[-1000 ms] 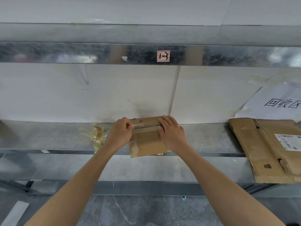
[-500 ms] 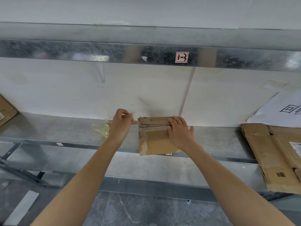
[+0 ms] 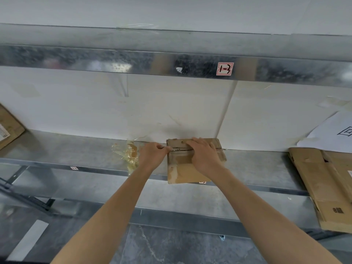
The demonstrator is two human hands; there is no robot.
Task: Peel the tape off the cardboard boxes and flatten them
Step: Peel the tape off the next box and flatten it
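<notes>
A small brown cardboard box (image 3: 182, 170) lies on the metal shelf (image 3: 76, 149), its front end sticking out past the shelf edge. Clear tape runs along its top seam. My right hand (image 3: 204, 156) lies flat on the box top with fingers spread, pressing it down. My left hand (image 3: 153, 156) is at the box's left edge, fingers curled, pinching the end of the tape (image 3: 170, 148) at the seam. A crumpled wad of peeled tape (image 3: 129, 154) lies on the shelf just left of my left hand.
Flattened cardboard (image 3: 327, 183) is piled at the right end of the shelf, under a white paper sign (image 3: 331, 136). Another cardboard box (image 3: 9, 128) sits at the far left. An upper shelf rail (image 3: 171, 64) runs overhead; a lower shelf lies below.
My left hand has come back in against the box's left edge after pulling away to the left. My right hand has shifted slightly on the box top. The camera has swung left.
</notes>
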